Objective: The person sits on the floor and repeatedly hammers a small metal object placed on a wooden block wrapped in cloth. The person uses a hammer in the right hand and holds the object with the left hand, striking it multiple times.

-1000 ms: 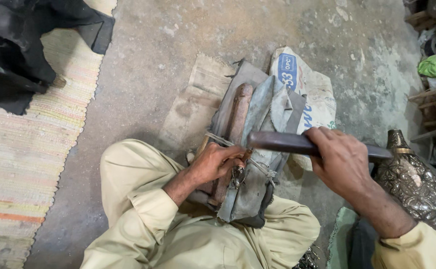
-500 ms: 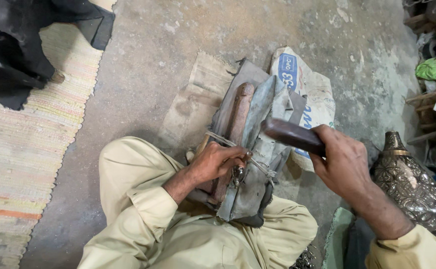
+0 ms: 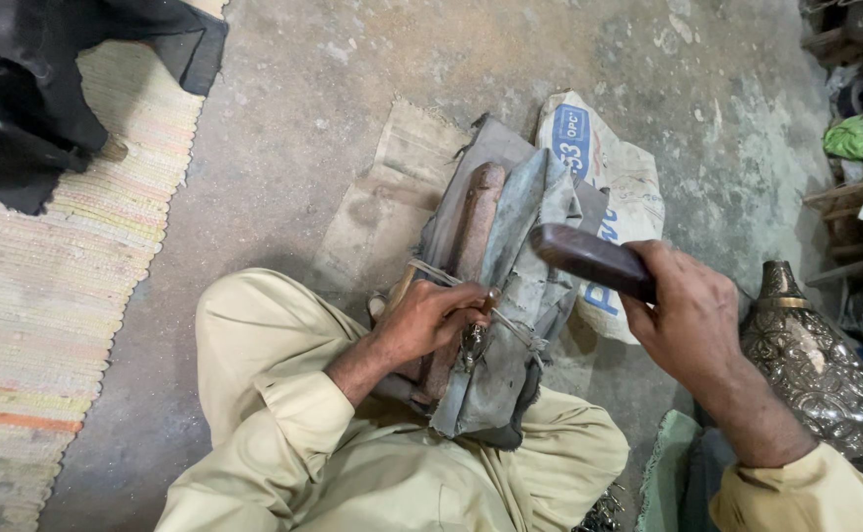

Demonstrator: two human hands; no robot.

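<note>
— What did the left hand [image 3: 431, 320] have hold of?

— It was closed around a small metal tool with a rounded brown knob [image 3: 478, 320], the fingers curled over it and the knob poking out just past the knuckles. The tool's tip was too small to make out.

— And what lay under that grip?

— A long grey sheet-metal piece, folded into a pointed trough [image 3: 510, 296], resting on the person's lap and running away from the hand toward the floor. Just beside the hand, on its far side, sat a reddish-brown rounded wooden block [image 3: 473, 232] under the metal's edge.

— The right hand [image 3: 692, 320]?

— It was wrapped tight around a dark brown wooden handle [image 3: 589, 258], held raised over the grey metal, well above and to the right of the left hand's grip. The end of the handle stuck out from the fist toward the metal; whatever head it carried was hidden behind the hand.

— Anything else close by?

— A white woven sack with blue print [image 3: 614, 187] lay on the concrete floor [image 3: 333, 118] beyond the handle, and an embossed silver-coloured metal vase [image 3: 816, 365] stood just outside the right wrist. A striped woven mat [image 3: 57, 296] lay well off to the left.
</note>
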